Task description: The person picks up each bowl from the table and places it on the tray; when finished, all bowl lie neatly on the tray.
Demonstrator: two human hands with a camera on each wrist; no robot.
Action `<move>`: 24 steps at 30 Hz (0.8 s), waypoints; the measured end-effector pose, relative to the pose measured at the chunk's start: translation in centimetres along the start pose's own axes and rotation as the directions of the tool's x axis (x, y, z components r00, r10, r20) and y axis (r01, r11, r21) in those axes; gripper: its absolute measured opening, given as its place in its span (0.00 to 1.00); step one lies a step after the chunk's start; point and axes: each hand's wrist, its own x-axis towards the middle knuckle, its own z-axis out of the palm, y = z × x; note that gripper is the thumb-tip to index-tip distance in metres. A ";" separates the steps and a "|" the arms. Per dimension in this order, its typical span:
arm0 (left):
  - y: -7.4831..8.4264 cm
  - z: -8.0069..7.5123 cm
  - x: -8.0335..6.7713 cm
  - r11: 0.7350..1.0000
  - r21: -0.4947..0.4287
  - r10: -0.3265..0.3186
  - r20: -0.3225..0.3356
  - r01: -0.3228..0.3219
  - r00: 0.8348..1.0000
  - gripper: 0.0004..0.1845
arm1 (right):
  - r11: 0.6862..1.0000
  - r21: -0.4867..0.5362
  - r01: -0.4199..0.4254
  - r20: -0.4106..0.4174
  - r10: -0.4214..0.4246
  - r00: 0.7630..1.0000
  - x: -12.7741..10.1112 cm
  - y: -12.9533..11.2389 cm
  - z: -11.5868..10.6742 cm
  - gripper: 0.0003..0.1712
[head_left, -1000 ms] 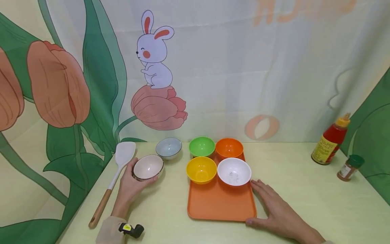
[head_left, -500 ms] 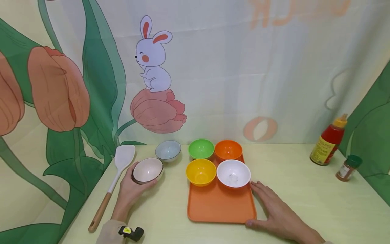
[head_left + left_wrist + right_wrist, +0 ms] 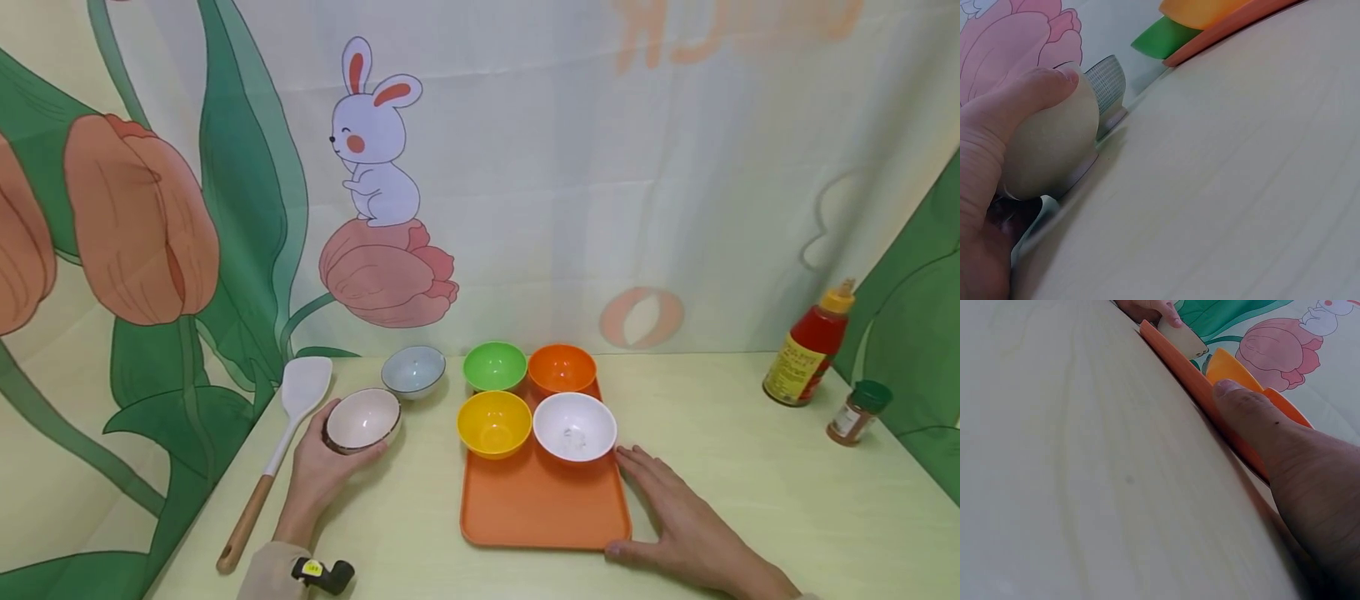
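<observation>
My left hand point(image 3: 322, 467) grips a cream bowl point(image 3: 363, 419) with a dark rim, left of the orange tray point(image 3: 542, 500); in the left wrist view my thumb curls over the cream bowl point(image 3: 1054, 144). My right hand point(image 3: 675, 517) lies flat with straight fingers along the tray's right edge; the right wrist view shows my thumb against the tray point(image 3: 1179, 359). On the tray sit a yellow bowl point(image 3: 494, 422), a white bowl point(image 3: 575, 427), a green bowl point(image 3: 494, 366) and an orange bowl point(image 3: 562, 368).
A grey-blue bowl point(image 3: 413, 371) stands behind the cream one. A white spatula point(image 3: 277, 446) with a wooden handle lies at the table's left edge. A red sauce bottle point(image 3: 806, 346) and a small spice jar point(image 3: 857, 412) stand at the far right. A printed curtain hangs behind.
Only the head camera has tilted slightly. Both hands and the bowls stay where they were.
</observation>
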 end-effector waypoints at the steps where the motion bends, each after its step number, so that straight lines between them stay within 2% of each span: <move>1: 0.0 0.0 0.0 1.000 -0.003 -0.001 -0.005 0.001 1.000 0.63 | 1.000 0.002 0.002 -0.001 -0.002 1.000 0.0 0.0 0.0 0.70; 8: 0.5 0.3 0.0 0.999 -0.039 0.005 -0.040 -0.006 0.999 0.63 | 1.000 -0.017 0.012 -0.016 -0.012 1.000 0.0 0.2 -0.3 0.71; 14: 1.6 0.8 0.0 0.996 -0.088 0.027 -0.064 -0.033 0.998 0.62 | 1.000 -0.002 0.020 -0.025 -0.020 0.999 0.0 0.3 -0.2 0.70; 20: 3.9 1.3 -0.4 0.986 -0.140 0.077 -0.069 -0.086 0.995 0.58 | 1.000 0.021 0.014 -0.021 -0.013 1.000 -0.2 0.3 0.2 0.70; 24: 6.4 1.7 -0.8 0.976 -0.177 0.119 -0.057 -0.127 0.991 0.57 | 1.000 0.009 0.024 -0.028 -0.023 0.999 -0.1 0.2 0.2 0.70</move>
